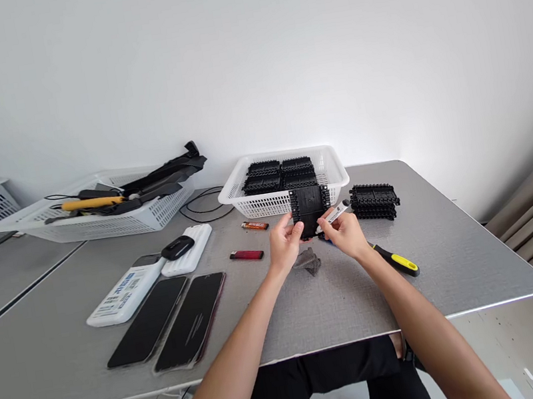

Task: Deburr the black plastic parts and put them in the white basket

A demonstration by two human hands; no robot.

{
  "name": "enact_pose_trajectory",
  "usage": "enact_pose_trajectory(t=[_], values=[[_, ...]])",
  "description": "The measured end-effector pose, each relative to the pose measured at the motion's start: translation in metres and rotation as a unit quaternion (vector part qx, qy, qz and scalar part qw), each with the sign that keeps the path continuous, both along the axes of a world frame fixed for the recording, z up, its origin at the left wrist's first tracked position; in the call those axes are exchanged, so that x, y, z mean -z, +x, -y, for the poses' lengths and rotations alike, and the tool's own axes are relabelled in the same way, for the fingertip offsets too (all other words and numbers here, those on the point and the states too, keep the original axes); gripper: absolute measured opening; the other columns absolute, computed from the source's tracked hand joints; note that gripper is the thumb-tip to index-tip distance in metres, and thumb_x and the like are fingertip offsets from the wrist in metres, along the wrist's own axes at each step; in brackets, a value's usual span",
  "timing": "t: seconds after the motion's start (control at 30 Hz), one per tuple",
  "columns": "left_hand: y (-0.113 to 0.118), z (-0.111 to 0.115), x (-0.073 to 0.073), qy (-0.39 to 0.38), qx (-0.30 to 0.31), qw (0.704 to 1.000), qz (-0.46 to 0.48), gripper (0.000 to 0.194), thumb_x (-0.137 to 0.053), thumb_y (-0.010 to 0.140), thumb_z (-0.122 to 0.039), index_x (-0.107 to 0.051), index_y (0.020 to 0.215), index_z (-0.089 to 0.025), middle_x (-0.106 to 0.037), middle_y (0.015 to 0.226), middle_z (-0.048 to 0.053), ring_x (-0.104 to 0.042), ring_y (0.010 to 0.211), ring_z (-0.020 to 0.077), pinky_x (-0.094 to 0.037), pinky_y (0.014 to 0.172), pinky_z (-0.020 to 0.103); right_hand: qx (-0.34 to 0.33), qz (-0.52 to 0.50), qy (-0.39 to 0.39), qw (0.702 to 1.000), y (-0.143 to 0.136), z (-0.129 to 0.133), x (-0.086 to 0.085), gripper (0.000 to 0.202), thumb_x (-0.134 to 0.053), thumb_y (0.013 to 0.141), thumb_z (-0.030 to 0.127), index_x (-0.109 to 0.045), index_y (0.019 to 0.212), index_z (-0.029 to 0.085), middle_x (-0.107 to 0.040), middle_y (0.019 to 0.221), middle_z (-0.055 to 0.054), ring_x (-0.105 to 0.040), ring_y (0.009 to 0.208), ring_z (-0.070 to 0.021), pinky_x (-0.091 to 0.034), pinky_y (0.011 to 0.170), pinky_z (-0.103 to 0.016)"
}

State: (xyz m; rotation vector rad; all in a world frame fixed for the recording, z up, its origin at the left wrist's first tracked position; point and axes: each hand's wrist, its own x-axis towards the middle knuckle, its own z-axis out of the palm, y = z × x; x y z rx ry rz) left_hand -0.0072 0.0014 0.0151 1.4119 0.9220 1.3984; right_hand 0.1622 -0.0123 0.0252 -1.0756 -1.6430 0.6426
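A flat black plastic piece with toothed side edges [310, 205] is held up above the table by my left hand [285, 242], whose fingers close on its left edge. My right hand [345, 233] grips a white marker [335, 213], its lower end at the piece's lower right. Behind them, a white basket [277, 204] holds several stacks of like black pieces [263, 177]. Another stack of black pieces [374, 201] stands on the table to the right. Below my hands lies a crumpled grey cloth [308, 261]. A tool with a yellow and black handle [398, 261] lies partly hidden behind my right forearm.
On the grey table [315, 316] lie an orange lighter [255, 225] and a red one [247, 254]. To the left are two dark phones [192, 320] and white power banks [127, 294]. A white basket of tools [148, 217] stands at the back left.
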Motion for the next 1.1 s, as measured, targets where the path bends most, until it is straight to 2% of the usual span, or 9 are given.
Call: enact_pose_trajectory(t=[0.2, 0.4, 0.63, 0.77, 0.93, 1.03, 1.1], values=[[0.002, 0.003, -0.001, -0.007, 0.009, 1.000, 0.008, 0.073, -0.072, 0.075, -0.056, -0.055, 0.127, -0.008, -0.076, 0.093, 0.013, -0.073, 0.074, 0.0265, -0.061, 0.057, 0.034, 0.000, 0.019, 0.012, 1.000, 0.000, -0.002, 0.003, 0.027, -0.054, 0.090, 0.040, -0.059, 0.077, 0.018, -0.058, 0.054, 0.000, -0.057, 0.049, -0.0145, -0.040, 0.050, -0.023], [0.003, 0.005, 0.001, 0.016, -0.002, 1.000, -0.008, 0.066, -0.070, 0.078, -0.053, -0.058, 0.126, -0.009, -0.076, 0.088, 0.011, -0.072, 0.069, 0.0228, -0.060, 0.061, 0.032, 0.001, 0.018, 0.002, 1.000, 0.000, -0.002, 0.001, 0.025, -0.053, 0.089, 0.039, -0.058, 0.076, 0.018, -0.057, 0.054, 0.001, -0.054, 0.048, -0.0142, -0.039, 0.051, -0.024], [0.004, 0.008, -0.004, 0.030, -0.023, 0.999, -0.024, 0.063, -0.070, 0.078, -0.053, -0.061, 0.122, -0.008, -0.077, 0.087, 0.012, -0.072, 0.074, 0.0244, -0.059, 0.059, 0.030, 0.000, 0.009, -0.006, 1.000, 0.001, -0.003, 0.001, 0.025, -0.052, 0.090, 0.040, -0.057, 0.076, 0.018, -0.055, 0.053, 0.002, -0.051, 0.047, -0.0135, -0.036, 0.049, -0.024], [0.004, 0.009, -0.006, 0.019, -0.017, 1.000, -0.018, 0.067, -0.071, 0.077, -0.055, -0.060, 0.123, -0.008, -0.077, 0.086, 0.012, -0.073, 0.073, 0.0250, -0.060, 0.061, 0.032, -0.002, 0.001, -0.017, 1.000, 0.002, -0.003, 0.001, 0.026, -0.053, 0.089, 0.040, -0.058, 0.076, 0.018, -0.054, 0.052, 0.002, -0.049, 0.047, -0.0130, -0.035, 0.049, -0.024], [0.002, 0.004, -0.003, -0.014, -0.019, 1.000, 0.011, 0.071, -0.074, 0.073, -0.056, -0.059, 0.124, -0.009, -0.076, 0.085, 0.011, -0.072, 0.064, 0.0240, -0.060, 0.056, 0.033, -0.014, -0.073, -0.033, 0.997, 0.001, 0.001, -0.002, 0.028, -0.056, 0.087, 0.043, -0.056, 0.073, 0.018, -0.049, 0.048, 0.004, -0.041, 0.042, -0.0110, -0.030, 0.044, -0.023], [0.001, 0.000, -0.001, -0.031, -0.013, 0.999, 0.032, 0.072, -0.076, 0.071, -0.055, -0.058, 0.123, -0.009, -0.076, 0.084, 0.011, -0.070, 0.059, 0.0228, -0.060, 0.053, 0.034, -0.004, -0.142, 0.003, 0.990, 0.001, 0.005, -0.005, 0.027, -0.057, 0.086, 0.045, -0.055, 0.078, 0.019, -0.053, 0.054, 0.003, -0.043, 0.045, -0.0108, -0.034, 0.045, -0.022], [0.000, -0.002, 0.001, -0.039, -0.004, 0.998, 0.042, 0.071, -0.076, 0.070, -0.055, -0.059, 0.122, -0.010, -0.076, 0.086, 0.011, -0.071, 0.060, 0.0237, -0.060, 0.053, 0.035, 0.009, -0.142, 0.039, 0.989, 0.001, 0.006, -0.005, 0.023, -0.060, 0.084, 0.041, -0.055, 0.083, 0.019, -0.058, 0.063, 0.001, -0.047, 0.049, -0.0110, -0.038, 0.049, -0.023]])
